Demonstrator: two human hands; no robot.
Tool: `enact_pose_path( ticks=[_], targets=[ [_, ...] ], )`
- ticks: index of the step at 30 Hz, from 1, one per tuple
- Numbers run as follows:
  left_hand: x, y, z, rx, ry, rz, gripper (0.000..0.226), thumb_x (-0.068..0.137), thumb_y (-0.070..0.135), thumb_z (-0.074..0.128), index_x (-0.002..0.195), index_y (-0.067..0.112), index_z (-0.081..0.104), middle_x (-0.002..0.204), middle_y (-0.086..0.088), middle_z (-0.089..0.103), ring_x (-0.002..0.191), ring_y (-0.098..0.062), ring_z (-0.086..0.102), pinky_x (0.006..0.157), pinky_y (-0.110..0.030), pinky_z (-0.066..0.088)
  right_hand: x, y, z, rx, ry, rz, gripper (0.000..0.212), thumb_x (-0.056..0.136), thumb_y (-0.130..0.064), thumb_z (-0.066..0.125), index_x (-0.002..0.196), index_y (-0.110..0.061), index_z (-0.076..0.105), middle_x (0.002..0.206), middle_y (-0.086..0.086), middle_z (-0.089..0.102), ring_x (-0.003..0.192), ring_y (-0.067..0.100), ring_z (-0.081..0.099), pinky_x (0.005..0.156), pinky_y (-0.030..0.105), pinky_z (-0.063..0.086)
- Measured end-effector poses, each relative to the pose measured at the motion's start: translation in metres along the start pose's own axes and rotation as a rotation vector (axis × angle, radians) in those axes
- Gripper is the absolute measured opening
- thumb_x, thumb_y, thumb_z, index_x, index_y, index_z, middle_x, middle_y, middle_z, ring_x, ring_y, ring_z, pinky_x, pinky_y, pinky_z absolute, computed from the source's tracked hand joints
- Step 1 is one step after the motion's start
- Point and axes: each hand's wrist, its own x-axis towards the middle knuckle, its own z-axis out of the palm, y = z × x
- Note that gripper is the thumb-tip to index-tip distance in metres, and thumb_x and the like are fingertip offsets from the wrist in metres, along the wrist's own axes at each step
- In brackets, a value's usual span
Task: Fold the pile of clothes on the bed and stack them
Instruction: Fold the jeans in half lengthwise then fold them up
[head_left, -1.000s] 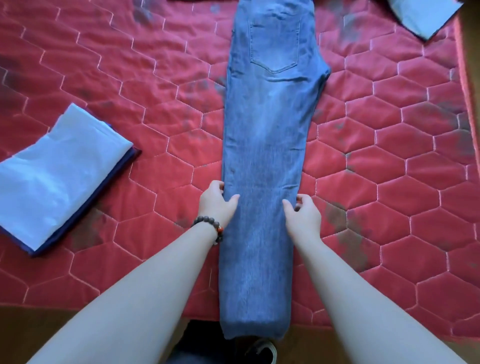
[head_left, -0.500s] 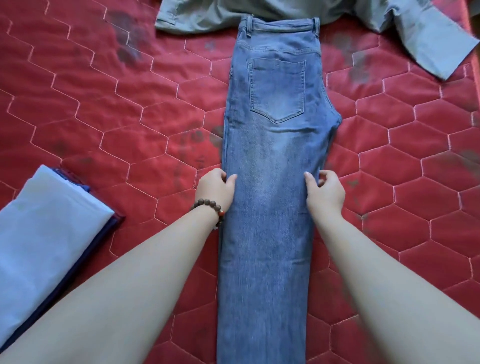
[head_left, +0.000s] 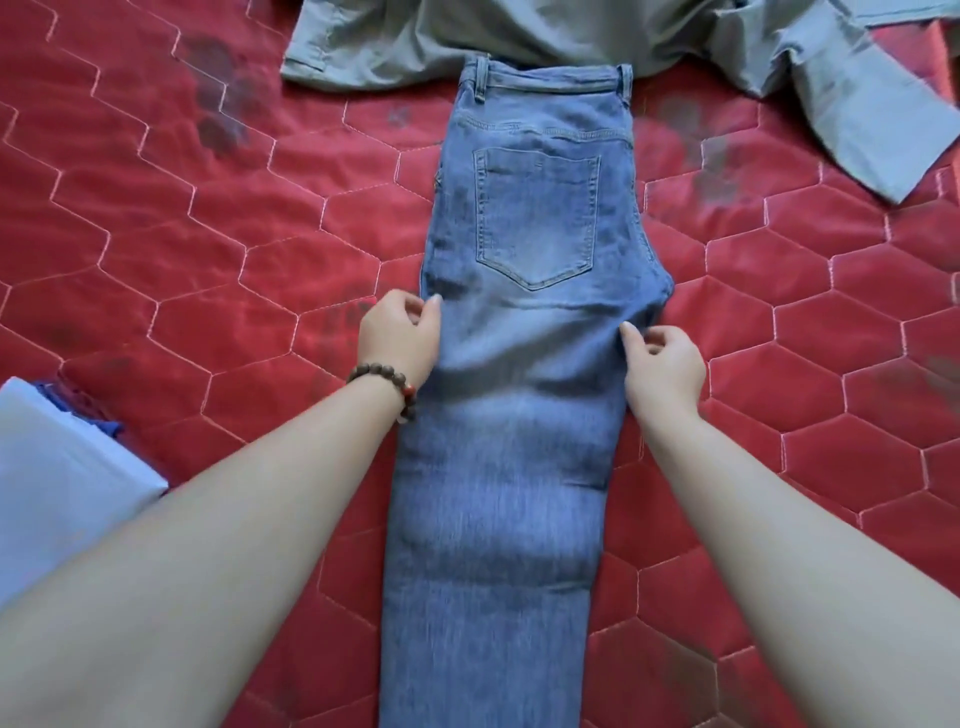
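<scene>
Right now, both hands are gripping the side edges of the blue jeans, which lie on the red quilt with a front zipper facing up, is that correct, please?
Not quite: the head view shows a back pocket facing up, not a front zipper. The rest holds: the left hand and right hand grip the side edges of the blue jeans, which lie on the red quilt.
</scene>
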Motion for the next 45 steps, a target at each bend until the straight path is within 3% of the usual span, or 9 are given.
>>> enact_pose_path(
  ticks=[3, 9, 18, 22, 28, 32, 36, 40, 45],
  targets=[
    [0.036, 0.023, 0.011, 0.034, -0.022, -0.044, 0.038, 0.094, 0.043, 0.051, 0.065, 0.019, 0.047, 0.063, -0.004, 0.051, 0.069, -0.026, 0.044, 0.066, -0.027, 0.031, 0.024, -0.010, 0.006, 0.070, -0.031, -0.010, 0.033, 0.091, -0.036, 0.063, 0.102, -0.005, 0.063, 0.087, 0.002, 0.061, 0.089, 0.021, 0.060, 0.075, 0.024, 0.037],
    [0.057, 0.031, 0.019, 0.075, 0.073, 0.053, 0.024, 0.095, 0.030, 0.055, 0.091, 0.007, 0.056, 0.084, -0.006, 0.055, 0.080, -0.024, 0.047, 0.066, -0.025, 0.025, 0.038, -0.009, 0.011, 0.065, -0.008, -0.002, 0.030, 0.089, -0.032, 0.065, 0.074, -0.011, 0.051, 0.068, -0.001, 0.052, 0.073, 0.022, 0.049, 0.060, 0.025, 0.025],
    [0.076, 0.032, 0.014, 0.140, 0.089, 0.062, 0.032, 0.096, 0.039, 0.052, 0.099, 0.008, 0.059, 0.096, -0.010, 0.065, 0.096, -0.032, 0.059, 0.071, -0.028, 0.032, 0.050, -0.019, 0.002, -0.116, 0.189, -0.074, 0.040, 0.089, -0.042, 0.061, 0.113, -0.010, 0.053, 0.117, 0.013, 0.054, 0.110, 0.031, 0.049, 0.088, 0.039, 0.037],
    [0.100, 0.045, 0.020, 0.188, 0.048, 0.071, 0.036, 0.098, 0.041, 0.047, 0.088, 0.007, 0.055, 0.098, -0.019, 0.065, 0.096, -0.037, 0.059, 0.070, -0.032, 0.032, 0.078, -0.047, 0.016, -0.415, 0.051, -0.231, 0.055, 0.090, -0.049, 0.057, 0.131, -0.012, 0.048, 0.129, 0.016, 0.049, 0.122, 0.035, 0.042, 0.097, 0.046, 0.035],
    [0.099, 0.047, 0.022, 0.161, 0.135, 0.226, 0.029, 0.098, 0.032, 0.049, 0.081, 0.009, 0.044, 0.077, -0.014, 0.053, 0.081, -0.039, 0.054, 0.063, -0.036, 0.026, 0.111, -0.076, 0.030, -0.390, -0.114, -0.249, 0.021, 0.095, -0.031, 0.057, 0.097, -0.010, 0.052, 0.109, 0.020, 0.063, 0.103, 0.038, 0.056, 0.074, 0.037, 0.035],
    [0.095, 0.049, 0.028, 0.324, 0.249, 0.239, 0.040, 0.089, 0.031, 0.059, 0.124, 0.012, 0.051, 0.131, -0.014, 0.049, 0.124, -0.033, 0.044, 0.096, -0.042, 0.034, 0.104, -0.078, 0.036, -0.571, 0.090, -0.325, 0.040, 0.090, -0.028, 0.060, 0.124, -0.009, 0.050, 0.128, 0.017, 0.050, 0.121, 0.036, 0.043, 0.099, 0.046, 0.035],
    [0.091, 0.052, 0.048, 0.653, 0.058, 0.618, 0.067, 0.089, 0.044, 0.035, 0.147, 0.009, 0.036, 0.157, -0.014, 0.024, 0.147, -0.029, 0.015, 0.117, -0.049, 0.010, 0.089, -0.088, 0.064, -0.512, 0.137, -0.887, 0.047, 0.081, -0.017, 0.045, 0.122, 0.002, 0.057, 0.130, 0.024, 0.054, 0.126, 0.037, 0.044, 0.107, 0.052, 0.036],
    [0.091, 0.037, 0.063, 0.840, -0.085, 0.595, 0.077, 0.088, 0.055, 0.007, 0.155, 0.018, 0.015, 0.162, -0.009, 0.005, 0.150, -0.023, -0.002, 0.117, -0.056, -0.001, 0.080, -0.082, 0.097, -0.628, -0.359, -0.978, 0.061, 0.089, -0.027, 0.030, 0.146, -0.004, 0.036, 0.155, 0.013, 0.031, 0.144, 0.029, 0.028, 0.118, 0.048, 0.017],
    [0.089, 0.033, 0.066, 0.769, -0.038, 0.600, 0.072, 0.090, 0.057, 0.025, 0.154, 0.023, 0.019, 0.162, -0.008, 0.009, 0.150, -0.021, 0.003, 0.115, -0.060, 0.010, 0.127, -0.084, 0.082, -0.952, -0.253, -0.842, 0.070, 0.095, -0.056, 0.005, 0.155, -0.019, 0.004, 0.162, -0.002, 0.001, 0.149, 0.014, -0.003, 0.117, 0.048, -0.013]
  ],
)
